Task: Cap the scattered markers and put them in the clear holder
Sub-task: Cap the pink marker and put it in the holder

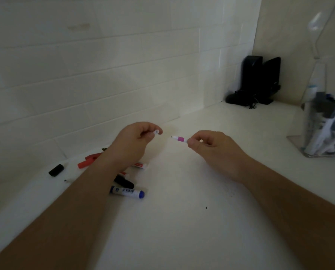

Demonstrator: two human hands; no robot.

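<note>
On the table (172,221), at left, lie a black cap (56,170), red markers (87,161) and a blue marker (127,191). The left hand (132,142) pinches a small white cap (156,132). Near it, the right hand (214,151) pinches a pink-banded marker (179,139), tip toward the cap, not touching. The clear holder (326,121) stands far right, with markers inside.

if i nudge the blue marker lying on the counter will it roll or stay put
The blue marker looks round and lies on its side on the smooth counter, so a sideways nudge would probably roll it. It seems stiff and light, likely easy to pinch. It lies close beside a black marker, which might stop a roll that way.
</note>
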